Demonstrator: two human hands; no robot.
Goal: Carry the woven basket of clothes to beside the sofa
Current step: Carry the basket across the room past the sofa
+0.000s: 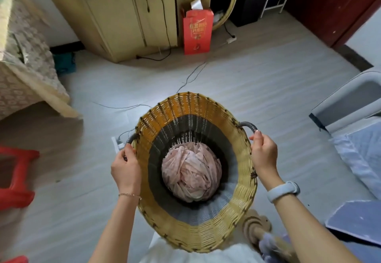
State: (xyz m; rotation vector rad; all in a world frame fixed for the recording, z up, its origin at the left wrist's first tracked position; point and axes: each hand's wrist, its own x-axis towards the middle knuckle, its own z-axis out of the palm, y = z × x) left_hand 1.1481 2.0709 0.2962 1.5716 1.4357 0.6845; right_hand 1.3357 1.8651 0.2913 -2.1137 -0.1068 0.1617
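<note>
1. Clearly, the left hand point(126, 169) has its fingers curled shut around the dark wrapped left handle point(132, 138) of the woven basket point(195, 172); the fingertips tuck under the loop, out of sight.
2. Likewise the right hand point(263, 152) is closed on the right handle point(249, 126), its thumb lying along the rim and its fingers wrapped over the loop.
3. Between the two hands, the basket is held in front of the person's body, its mouth facing up toward the camera. I cannot tell for certain whether its base is clear of the floor point(257, 81).
4. At the bottom lies a crumpled bundle of pale pink clothes point(190, 177), filling only the base and leaving the tall walls bare.
5. Handling, as a judgement: the load looks light and soft, so it should not shift much. The woven wall looks stiff enough to keep its shape, though the rim may flex. The two handles are the right places to hold; gripping both keeps it level.
6. Further out, loose cables point(191, 77) cross the floor ahead and could catch a foot.
7. A grey upholstered seat point(350, 100), possibly the sofa, stands to the right, well apart from the basket. A red stool point(18, 172) sits on the left.
</note>
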